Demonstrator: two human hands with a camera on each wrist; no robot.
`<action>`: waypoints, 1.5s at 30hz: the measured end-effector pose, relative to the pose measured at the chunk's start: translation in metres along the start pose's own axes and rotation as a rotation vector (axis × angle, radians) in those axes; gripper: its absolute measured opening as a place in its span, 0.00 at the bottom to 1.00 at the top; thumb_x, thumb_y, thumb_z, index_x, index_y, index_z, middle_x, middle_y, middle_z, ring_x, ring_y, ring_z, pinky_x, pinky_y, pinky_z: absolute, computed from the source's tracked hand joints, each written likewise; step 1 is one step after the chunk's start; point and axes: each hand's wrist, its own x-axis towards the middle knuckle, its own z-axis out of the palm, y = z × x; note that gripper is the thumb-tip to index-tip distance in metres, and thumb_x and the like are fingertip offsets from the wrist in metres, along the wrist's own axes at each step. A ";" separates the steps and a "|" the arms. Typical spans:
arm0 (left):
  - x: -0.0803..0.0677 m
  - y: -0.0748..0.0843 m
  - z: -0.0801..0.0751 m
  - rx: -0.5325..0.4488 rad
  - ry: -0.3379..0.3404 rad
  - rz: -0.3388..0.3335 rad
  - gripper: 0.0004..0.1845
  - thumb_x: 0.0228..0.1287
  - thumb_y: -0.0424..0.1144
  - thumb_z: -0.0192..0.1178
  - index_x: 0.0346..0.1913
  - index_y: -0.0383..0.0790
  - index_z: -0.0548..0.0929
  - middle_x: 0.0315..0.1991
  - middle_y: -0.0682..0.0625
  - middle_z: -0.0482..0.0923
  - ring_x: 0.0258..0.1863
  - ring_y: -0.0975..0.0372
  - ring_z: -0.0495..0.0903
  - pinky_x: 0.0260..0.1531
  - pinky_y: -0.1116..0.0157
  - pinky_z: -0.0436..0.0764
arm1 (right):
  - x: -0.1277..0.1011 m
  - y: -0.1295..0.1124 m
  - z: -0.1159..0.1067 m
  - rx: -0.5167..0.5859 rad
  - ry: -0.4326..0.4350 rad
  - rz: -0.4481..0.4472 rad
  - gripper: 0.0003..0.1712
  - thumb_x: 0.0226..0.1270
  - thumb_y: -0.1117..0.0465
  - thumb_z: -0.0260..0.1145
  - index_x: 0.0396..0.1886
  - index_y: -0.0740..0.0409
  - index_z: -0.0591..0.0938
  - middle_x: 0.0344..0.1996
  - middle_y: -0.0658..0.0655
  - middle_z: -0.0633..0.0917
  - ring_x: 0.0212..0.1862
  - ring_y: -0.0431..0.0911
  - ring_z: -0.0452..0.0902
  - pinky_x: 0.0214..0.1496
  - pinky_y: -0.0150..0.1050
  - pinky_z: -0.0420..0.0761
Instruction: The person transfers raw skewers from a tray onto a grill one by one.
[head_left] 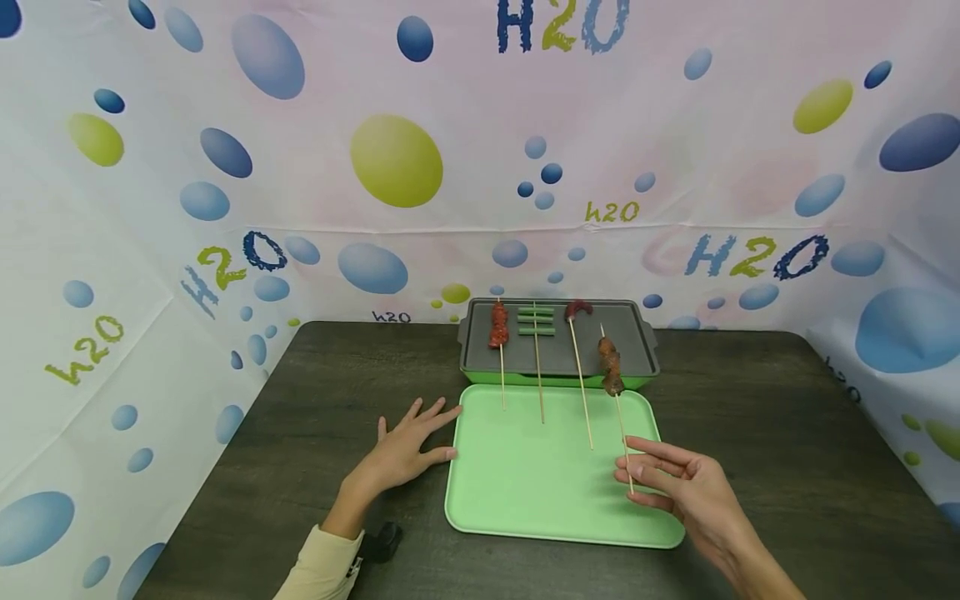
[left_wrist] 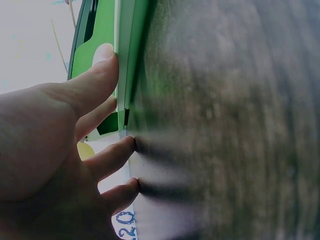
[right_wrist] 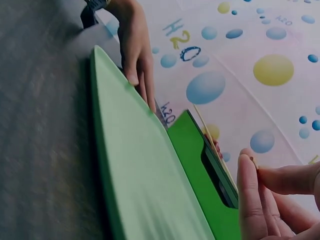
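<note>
My right hand [head_left: 690, 487] pinches the lower stick of a browned meat skewer [head_left: 611, 367] between thumb and fingers. The skewer's meat end is over the right part of a grey-topped grill pan [head_left: 632, 329] with a green base. In the right wrist view the pinching fingertips [right_wrist: 246, 175] show, with little of the stick. My left hand [head_left: 405, 454] has its fingers spread at the left edge of a light green tray [head_left: 540, 492]. In the left wrist view its thumb [left_wrist: 104, 67] touches the tray's rim, while other fingertips reach toward the dark tabletop.
On the pan lie a red meat skewer [head_left: 498, 325], a skewer of green pieces [head_left: 536, 321] and a curled dark red skewer [head_left: 577, 308]. Their sticks overhang the tray. A patterned cloth [head_left: 465, 125] hangs behind the dark wooden table [head_left: 750, 417].
</note>
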 end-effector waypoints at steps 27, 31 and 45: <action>-0.001 -0.003 0.003 0.002 0.007 0.006 0.38 0.71 0.53 0.64 0.80 0.54 0.65 0.81 0.43 0.53 0.81 0.40 0.42 0.61 0.20 0.31 | 0.064 -0.030 -0.035 0.105 0.021 -0.024 0.17 0.75 0.68 0.65 0.59 0.50 0.86 0.46 0.52 0.91 0.50 0.41 0.88 0.52 0.36 0.84; -0.002 -0.001 0.001 -0.004 0.008 0.008 0.37 0.71 0.54 0.64 0.80 0.54 0.66 0.81 0.42 0.54 0.80 0.39 0.42 0.61 0.20 0.31 | 0.068 -0.029 -0.037 0.107 0.031 -0.017 0.18 0.75 0.69 0.65 0.60 0.52 0.85 0.45 0.52 0.91 0.50 0.41 0.88 0.54 0.37 0.84; -0.003 0.001 -0.002 -0.016 0.000 0.009 0.37 0.71 0.53 0.64 0.80 0.53 0.66 0.81 0.42 0.53 0.80 0.39 0.42 0.60 0.20 0.31 | 0.071 -0.026 -0.041 0.102 0.008 -0.007 0.17 0.76 0.70 0.64 0.58 0.51 0.87 0.45 0.52 0.90 0.49 0.42 0.87 0.54 0.37 0.84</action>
